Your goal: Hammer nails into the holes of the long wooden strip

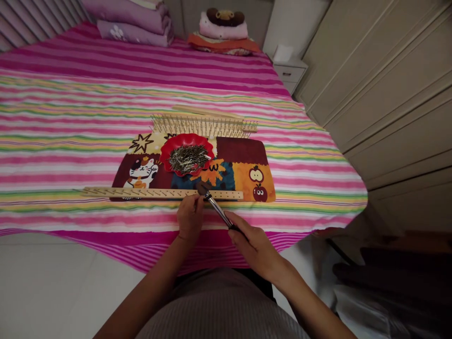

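A long wooden strip (141,192) studded with nails lies across the near edge of a colourful patchwork mat (243,165) on the striped bed. My left hand (189,217) is closed in a pinch at the strip, its fingertips at a nail too small to see clearly. My right hand (256,247) grips the handle of a small metal hammer (213,202), whose head rests on the strip right beside my left fingertips. A red dish (168,149) full of loose nails sits on the mat just behind the strip.
More nailed wooden strips (205,125) lie beyond the dish. Folded purple bedding (134,21) and a plush toy (224,21) sit at the bed's far end. A white nightstand (289,70) and beige wardrobe doors (388,84) stand to the right. Dark items (388,268) lie on the floor at right.
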A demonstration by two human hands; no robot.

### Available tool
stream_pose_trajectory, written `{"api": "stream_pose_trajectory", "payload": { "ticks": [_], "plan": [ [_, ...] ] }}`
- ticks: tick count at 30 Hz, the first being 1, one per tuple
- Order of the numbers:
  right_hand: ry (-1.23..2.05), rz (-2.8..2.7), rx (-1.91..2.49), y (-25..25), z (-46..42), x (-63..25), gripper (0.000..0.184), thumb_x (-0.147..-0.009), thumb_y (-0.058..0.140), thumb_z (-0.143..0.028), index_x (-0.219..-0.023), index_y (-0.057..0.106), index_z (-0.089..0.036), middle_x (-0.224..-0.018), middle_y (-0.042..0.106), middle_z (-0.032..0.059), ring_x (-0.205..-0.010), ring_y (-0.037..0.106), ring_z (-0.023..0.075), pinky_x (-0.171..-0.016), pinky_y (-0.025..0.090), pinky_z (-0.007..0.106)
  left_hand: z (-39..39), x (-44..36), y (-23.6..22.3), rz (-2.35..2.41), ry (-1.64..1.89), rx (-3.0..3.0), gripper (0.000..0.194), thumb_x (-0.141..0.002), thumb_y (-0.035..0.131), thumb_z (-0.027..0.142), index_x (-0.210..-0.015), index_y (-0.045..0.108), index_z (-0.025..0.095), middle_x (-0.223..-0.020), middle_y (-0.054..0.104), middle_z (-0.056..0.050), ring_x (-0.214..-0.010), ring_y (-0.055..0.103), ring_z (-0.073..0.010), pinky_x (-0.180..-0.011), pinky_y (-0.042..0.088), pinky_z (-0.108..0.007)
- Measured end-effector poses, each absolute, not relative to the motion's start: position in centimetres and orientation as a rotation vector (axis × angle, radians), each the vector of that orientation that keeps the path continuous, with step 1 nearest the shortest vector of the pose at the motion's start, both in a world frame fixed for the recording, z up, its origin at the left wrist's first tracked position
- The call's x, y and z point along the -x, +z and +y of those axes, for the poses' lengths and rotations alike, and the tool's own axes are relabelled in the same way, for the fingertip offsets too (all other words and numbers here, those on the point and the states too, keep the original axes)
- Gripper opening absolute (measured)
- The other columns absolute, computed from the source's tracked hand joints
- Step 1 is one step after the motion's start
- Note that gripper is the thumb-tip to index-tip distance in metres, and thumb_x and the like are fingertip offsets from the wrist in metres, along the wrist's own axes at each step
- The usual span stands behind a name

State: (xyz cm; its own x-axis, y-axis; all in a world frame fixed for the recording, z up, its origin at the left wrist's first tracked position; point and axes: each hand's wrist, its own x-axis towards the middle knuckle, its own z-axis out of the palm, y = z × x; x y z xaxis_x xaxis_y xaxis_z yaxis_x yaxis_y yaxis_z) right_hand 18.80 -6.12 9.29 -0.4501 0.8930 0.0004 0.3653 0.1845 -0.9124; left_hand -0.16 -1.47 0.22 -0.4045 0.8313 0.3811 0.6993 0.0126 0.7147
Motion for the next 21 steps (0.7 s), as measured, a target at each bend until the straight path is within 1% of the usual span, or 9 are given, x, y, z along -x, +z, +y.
{"api": "stream_pose_trajectory", "payload": {
  "ticks": [5, 8, 10, 13, 15, 17, 21],
  "plan": [
    [1.203, -1.899, 1.155, 10.3, -6.2, -18.5, 0.044, -0.095, 0.043, -0.026, -0.139, 0.048, -0.027, -0.082, 0.067, 0.0015, -0.081, 0.065, 0.0167, -0.074, 0.054, 0.030, -1.3, 0.1, -0.2, 2.126, 1.345, -1.641, 0.015, -0.083, 0.052, 0.031, -0.081, 0.063, 0.022, -0.078, 0.068, -0.005, -0.077, 0.063, -0.0182, -0.074, 0.047, -0.030],
    [1.156, -1.895, 1.122, 11.4, -6.3, -18.4, 0.046, -0.096, 0.042, -0.027, -0.142, 0.043, -0.029, -0.080, 0.066, 0.0021, -0.083, 0.065, 0.0174, -0.075, 0.055, 0.031, -1.4, 0.2, -0.3, 2.098, 1.368, -1.659, 0.017, -0.084, 0.050, 0.032, -0.083, 0.063, 0.021, -0.082, 0.069, -0.006, -0.080, 0.063, -0.0186, -0.077, 0.047, -0.031],
    [1.123, -1.901, 1.124, 11.7, -6.3, -18.4, 0.048, -0.096, 0.041, -0.027, -0.144, 0.040, -0.028, -0.083, 0.066, 0.0029, -0.089, 0.065, 0.0185, -0.078, 0.055, 0.033, -1.4, 0.2, -0.5, 2.100, 1.372, -1.666, 0.018, -0.084, 0.050, 0.032, -0.083, 0.063, 0.021, -0.082, 0.069, -0.006, -0.080, 0.063, -0.0187, -0.077, 0.047, -0.031],
    [1.150, -1.962, 1.135, 11.1, -6.3, -18.3, 0.046, -0.095, 0.042, -0.024, -0.141, 0.044, -0.028, -0.085, 0.066, 0.0026, -0.096, 0.064, 0.0192, -0.082, 0.054, 0.034, -1.4, 0.2, -0.6, 2.116, 1.357, -1.691, 0.018, -0.084, 0.049, 0.032, -0.079, 0.062, 0.021, -0.075, 0.067, -0.006, -0.075, 0.062, -0.0186, -0.073, 0.047, -0.031],
    [1.186, -1.973, 1.152, 10.8, -6.5, -18.4, 0.045, -0.095, 0.043, -0.024, -0.140, 0.046, -0.028, -0.080, 0.065, 0.0012, -0.091, 0.065, 0.0181, -0.080, 0.055, 0.032, -1.4, 0.3, -0.7, 2.102, 1.363, -1.717, 0.018, -0.084, 0.049, 0.032, -0.077, 0.062, 0.021, -0.073, 0.066, -0.006, -0.074, 0.062, -0.0185, -0.072, 0.047, -0.031],
    [1.159, -1.923, 1.184, 10.8, -6.7, -18.6, 0.046, -0.095, 0.042, -0.026, -0.141, 0.044, -0.027, -0.075, 0.064, 0.0003, -0.081, 0.065, 0.0167, -0.075, 0.055, 0.030, -1.4, 0.3, -0.7, 2.087, 1.380, -1.726, 0.018, -0.085, 0.050, 0.033, -0.079, 0.062, 0.021, -0.076, 0.067, -0.006, -0.076, 0.062, -0.0185, -0.074, 0.047, -0.031],
    [0.918, -1.797, 1.330, 10.6, -5.2, -20.1, 0.047, -0.095, 0.041, -0.031, -0.142, 0.044, -0.023, -0.076, 0.066, 0.0019, -0.064, 0.062, 0.0151, -0.062, 0.053, 0.027, -1.4, 0.4, -0.6, 2.063, 1.410, -1.757, 0.020, -0.088, 0.049, 0.033, -0.082, 0.063, 0.020, -0.079, 0.068, -0.006, -0.078, 0.063, -0.0183, -0.075, 0.047, -0.031]
  ]
}}
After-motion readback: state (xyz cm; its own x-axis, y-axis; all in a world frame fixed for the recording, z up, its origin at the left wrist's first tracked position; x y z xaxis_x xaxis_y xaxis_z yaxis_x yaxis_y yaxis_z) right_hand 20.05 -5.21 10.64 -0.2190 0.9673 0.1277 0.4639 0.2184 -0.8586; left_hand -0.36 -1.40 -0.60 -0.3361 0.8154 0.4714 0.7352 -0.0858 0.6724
